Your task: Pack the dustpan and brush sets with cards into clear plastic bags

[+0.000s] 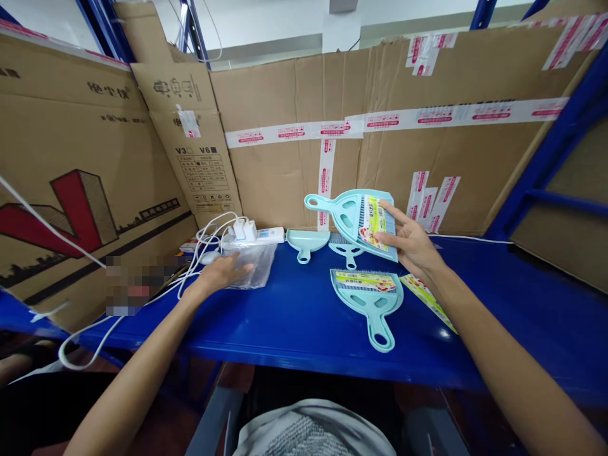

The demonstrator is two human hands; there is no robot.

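A pale blue dustpan set (361, 221) is being held tilted above the blue worktop (294, 323) by the right hand (414, 246), its grip pinching the labelled end; a clear plastic bag (251, 263) at the far left is being pressed by the flat, spread left hand (223, 273).

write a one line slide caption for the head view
Right hand lifts a labelled dustpan set off the blue shelf while the left hand rests on a clear plastic bag.

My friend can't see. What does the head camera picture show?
The right hand holds up a light blue dustpan set over a blue shelf, while the left hand rests on clear plastic bags.
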